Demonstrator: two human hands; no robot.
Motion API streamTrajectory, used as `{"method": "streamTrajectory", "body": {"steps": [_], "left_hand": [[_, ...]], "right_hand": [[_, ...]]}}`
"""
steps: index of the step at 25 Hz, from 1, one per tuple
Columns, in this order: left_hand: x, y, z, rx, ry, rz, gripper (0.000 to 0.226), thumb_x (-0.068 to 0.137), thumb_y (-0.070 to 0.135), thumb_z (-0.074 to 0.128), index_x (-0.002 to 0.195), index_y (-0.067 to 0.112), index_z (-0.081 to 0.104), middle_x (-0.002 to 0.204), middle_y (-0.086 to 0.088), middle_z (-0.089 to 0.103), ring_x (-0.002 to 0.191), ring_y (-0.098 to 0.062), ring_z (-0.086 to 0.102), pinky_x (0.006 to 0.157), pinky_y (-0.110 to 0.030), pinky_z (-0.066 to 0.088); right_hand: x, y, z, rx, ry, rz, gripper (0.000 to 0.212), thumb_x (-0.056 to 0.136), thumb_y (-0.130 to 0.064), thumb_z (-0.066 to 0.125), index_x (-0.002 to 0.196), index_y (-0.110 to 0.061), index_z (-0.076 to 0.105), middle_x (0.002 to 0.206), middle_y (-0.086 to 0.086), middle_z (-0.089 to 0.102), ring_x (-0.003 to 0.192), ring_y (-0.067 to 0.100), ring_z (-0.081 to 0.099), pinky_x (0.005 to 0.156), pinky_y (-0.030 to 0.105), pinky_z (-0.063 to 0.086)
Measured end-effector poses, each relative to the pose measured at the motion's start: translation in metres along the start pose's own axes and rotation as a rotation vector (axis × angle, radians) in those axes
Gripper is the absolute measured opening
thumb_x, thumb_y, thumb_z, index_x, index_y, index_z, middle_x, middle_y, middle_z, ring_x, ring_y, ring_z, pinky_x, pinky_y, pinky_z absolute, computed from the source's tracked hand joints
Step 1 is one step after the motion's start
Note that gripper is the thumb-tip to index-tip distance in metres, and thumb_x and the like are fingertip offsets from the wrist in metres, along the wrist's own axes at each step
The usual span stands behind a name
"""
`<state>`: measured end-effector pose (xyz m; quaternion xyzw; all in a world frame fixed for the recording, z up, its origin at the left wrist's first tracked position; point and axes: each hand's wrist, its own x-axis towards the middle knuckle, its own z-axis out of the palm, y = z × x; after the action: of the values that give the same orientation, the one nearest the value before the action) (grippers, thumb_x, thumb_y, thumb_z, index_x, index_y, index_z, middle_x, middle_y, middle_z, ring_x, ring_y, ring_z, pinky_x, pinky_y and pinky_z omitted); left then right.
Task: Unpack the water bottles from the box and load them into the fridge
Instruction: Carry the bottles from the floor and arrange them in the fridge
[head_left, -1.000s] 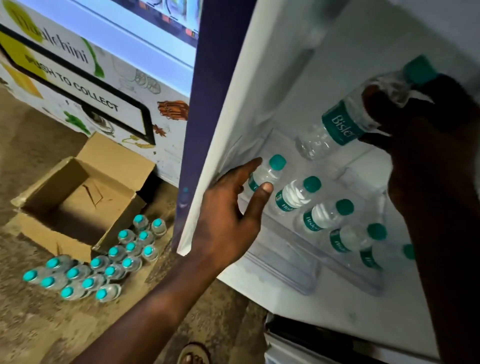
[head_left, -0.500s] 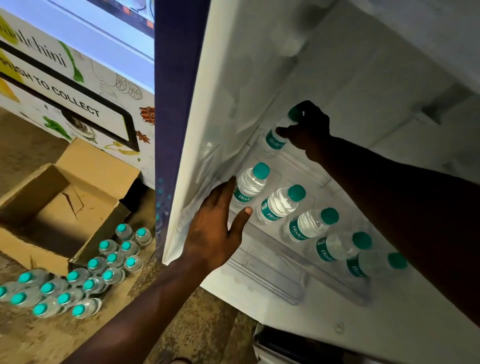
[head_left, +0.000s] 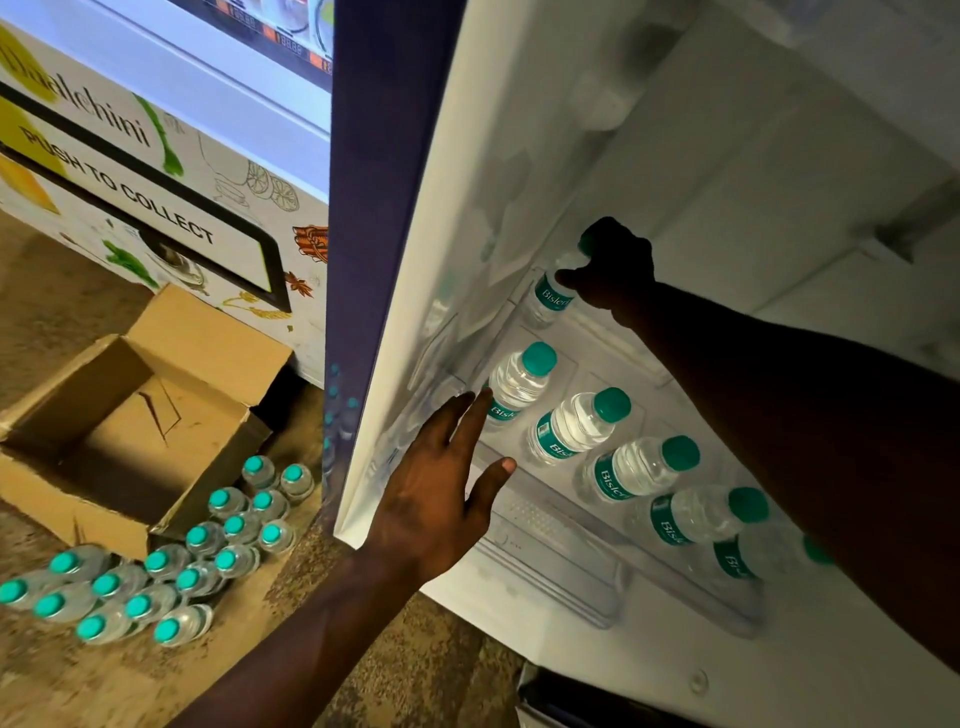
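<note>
Right hand is gripping a bottle at the far end of the fridge door shelf.

Head view: the right hand (head_left: 615, 265) is curling its fingers round the neck of a clear plastic water bottle with a teal cap and label (head_left: 549, 300), standing behind five like bottles (head_left: 571, 428) lining the transparent door shelf (head_left: 561, 551). The left hand (head_left: 441, 493), fingers spread and straight, is resting against the shelf's near corner. On the floor, the open brown cardboard box (head_left: 130, 415) is sitting beside clustered teal-capped bottles (head_left: 171, 566), near a white vending machine (head_left: 156, 171).
</note>
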<state>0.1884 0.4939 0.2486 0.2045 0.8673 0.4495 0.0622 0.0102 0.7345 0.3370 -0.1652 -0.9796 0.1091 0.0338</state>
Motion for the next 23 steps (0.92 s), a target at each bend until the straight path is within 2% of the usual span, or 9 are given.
{"method": "streamTrajectory", "body": {"steps": [2,4,6,9,12,14,17,19,23], "left_hand": [[-0.004,0.003,-0.002,0.008,-0.002,0.001,0.07,0.099,0.052,0.048,0.159,0.03,0.019,0.162,0.004,0.027,0.148,-0.014,0.025,0.116,-0.019,0.021],[-0.008,0.005,-0.004,0.004,0.007,0.014,0.069,0.099,0.052,0.047,0.159,0.031,0.019,0.162,0.007,0.026,0.149,-0.011,0.022,0.112,-0.013,0.013],[-0.013,0.006,-0.006,-0.03,0.012,0.016,0.068,0.099,0.052,0.047,0.158,0.032,0.02,0.162,0.009,0.027,0.149,-0.009,0.022,0.113,-0.014,0.017],[-0.026,0.007,-0.012,-0.077,0.018,0.009,0.066,0.099,0.053,0.049,0.157,0.033,0.024,0.16,0.012,0.031,0.146,-0.006,0.028,0.115,-0.02,0.029],[-0.048,0.01,-0.021,-0.085,0.043,0.014,0.061,0.099,0.05,0.052,0.154,0.033,0.032,0.151,0.018,0.041,0.134,0.007,0.036,0.104,0.0,0.025],[-0.072,0.009,-0.031,-0.112,0.044,-0.021,0.055,0.099,0.049,0.053,0.15,0.034,0.04,0.143,0.021,0.048,0.123,0.011,0.044,0.096,0.004,0.028],[-0.112,-0.01,-0.042,-0.142,0.002,-0.06,0.048,0.099,0.047,0.054,0.145,0.036,0.046,0.138,0.021,0.053,0.11,0.004,0.057,0.094,-0.009,0.041],[-0.14,-0.03,-0.052,-0.16,0.006,-0.119,0.046,0.099,0.044,0.056,0.143,0.036,0.048,0.136,0.021,0.055,0.12,0.004,0.053,0.1,-0.022,0.045],[-0.178,-0.075,-0.076,-0.169,0.004,-0.206,0.046,0.098,0.043,0.054,0.142,0.03,0.051,0.137,0.015,0.057,0.126,0.0,0.052,0.102,-0.033,0.048]], "right_hand": [[-0.004,-0.004,-0.004,0.038,-0.025,0.024,0.07,0.08,-0.044,0.082,0.131,-0.008,0.05,0.129,0.009,0.063,0.12,0.027,0.061,0.099,0.029,0.046],[-0.017,-0.012,-0.014,0.158,0.024,0.104,0.072,0.081,-0.042,0.081,0.137,-0.01,0.048,0.133,0.01,0.062,0.122,0.026,0.061,0.099,0.028,0.046],[-0.042,-0.024,-0.028,0.237,0.169,0.14,0.066,0.084,-0.042,0.078,0.137,-0.012,0.051,0.132,0.009,0.064,0.119,0.023,0.062,0.096,0.024,0.045],[-0.099,-0.041,-0.041,0.378,0.341,0.068,0.053,0.083,-0.041,0.078,0.126,-0.016,0.06,0.119,0.001,0.069,0.104,0.016,0.067,0.092,0.025,0.052],[-0.165,-0.057,-0.039,0.456,0.408,0.017,0.039,0.085,-0.038,0.077,0.116,-0.018,0.065,0.104,-0.013,0.068,0.085,-0.001,0.064,0.077,0.007,0.049],[-0.211,-0.069,-0.028,0.539,0.413,0.039,0.027,0.087,-0.034,0.075,0.109,-0.021,0.066,0.096,-0.016,0.066,0.081,-0.005,0.063,0.074,0.008,0.05],[-0.275,-0.089,-0.001,0.635,0.38,0.077,0.014,0.087,-0.026,0.074,0.099,-0.021,0.068,0.087,-0.014,0.069,0.078,0.003,0.067,0.066,0.024,0.056],[-0.309,-0.108,0.023,0.659,0.346,0.062,0.007,0.087,-0.023,0.072,0.094,-0.023,0.069,0.081,-0.012,0.069,0.072,0.007,0.066,0.061,0.03,0.054],[-0.35,-0.154,0.059,0.722,0.239,0.025,0.012,0.086,-0.016,0.073,0.089,-0.027,0.067,0.081,-0.013,0.068,0.074,0.009,0.065,0.063,0.029,0.052]]}}
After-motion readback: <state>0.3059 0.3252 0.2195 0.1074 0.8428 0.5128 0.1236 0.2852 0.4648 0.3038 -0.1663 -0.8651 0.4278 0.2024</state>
